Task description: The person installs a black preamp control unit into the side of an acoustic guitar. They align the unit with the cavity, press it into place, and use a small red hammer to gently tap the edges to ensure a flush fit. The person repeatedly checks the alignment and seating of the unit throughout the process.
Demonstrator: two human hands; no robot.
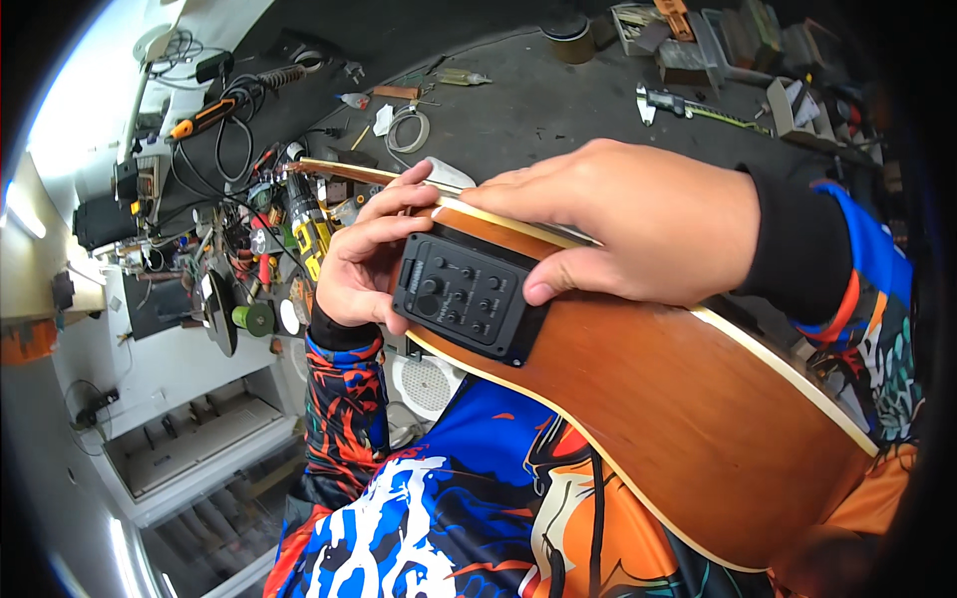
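An acoustic guitar [688, 399] rests on its edge against my lap, its brown, cream-bound side facing up. A black preamp panel [469, 304] with several knobs sits at that side, slightly askew, with a dark strip along its upper edge and right end. My left hand [359, 261] is closed round the panel's left end, thumb at the lower corner and fingertips near the upper one. Across the guitar's far edge lies my right hand [633, 219], gripping the body, its thumb against the panel's right end. Whether the panel is seated in the wood is hidden.
Beyond the guitar is a dark workbench with a digital caliper [698, 110], a coil of wire [408, 130] and a round tin [569, 42]. To the left are a yellow power drill [311, 234], a soldering iron [202, 118] with tangled cable, and a green spool [257, 318].
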